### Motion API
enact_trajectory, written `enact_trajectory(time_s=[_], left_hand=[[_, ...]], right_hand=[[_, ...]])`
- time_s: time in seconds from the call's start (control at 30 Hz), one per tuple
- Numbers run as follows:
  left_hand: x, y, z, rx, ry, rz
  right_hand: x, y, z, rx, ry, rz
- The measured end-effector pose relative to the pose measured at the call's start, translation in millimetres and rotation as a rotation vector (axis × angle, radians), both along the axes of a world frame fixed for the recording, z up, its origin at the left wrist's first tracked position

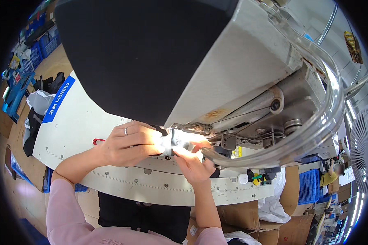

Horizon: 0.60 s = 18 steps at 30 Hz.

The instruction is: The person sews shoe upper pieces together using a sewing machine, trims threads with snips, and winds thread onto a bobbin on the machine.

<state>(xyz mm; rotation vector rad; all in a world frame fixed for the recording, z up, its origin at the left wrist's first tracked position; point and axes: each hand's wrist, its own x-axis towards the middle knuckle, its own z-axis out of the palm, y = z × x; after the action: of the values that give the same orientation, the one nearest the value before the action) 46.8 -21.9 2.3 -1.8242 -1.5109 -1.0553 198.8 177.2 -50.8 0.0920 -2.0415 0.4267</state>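
Observation:
Under a bright lamp glow, a small pale grey piece of fabric (178, 139) lies at the working end of a sewing machine (237, 65). My left hand (133, 143), with a ring on one finger, presses the piece from its left side, its fingers curled close together. From the right, my right hand (195, 162) pinches the piece's near edge between thumb and fingers. Glare washes out part of the fabric and the fingertips, and the machine head hides the needle area. A red looped handle (98, 141) lies just beside my left hand.
A white worktable (184, 195) with a printed scale curves around me. Small spools (255, 178) stand at its right end, under a clear bent tube (335, 118). Beyond are a fan (362, 151), a blue crate (309, 185), cardboard boxes (239, 212) and another person (329, 177).

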Motion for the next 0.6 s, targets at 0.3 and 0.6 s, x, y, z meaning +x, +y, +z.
enact_trajectory(time_s=[0.3, 0.6], left_hand=[[8, 6, -5, 0.103, -0.097, -0.035], [10, 0, 1, 0.035, -0.017, 0.038]], right_hand=[[-3, -5, 9, 0.055, 0.097, 0.120], [-3, -7, 14, -0.036, 0.052, 0.170]])
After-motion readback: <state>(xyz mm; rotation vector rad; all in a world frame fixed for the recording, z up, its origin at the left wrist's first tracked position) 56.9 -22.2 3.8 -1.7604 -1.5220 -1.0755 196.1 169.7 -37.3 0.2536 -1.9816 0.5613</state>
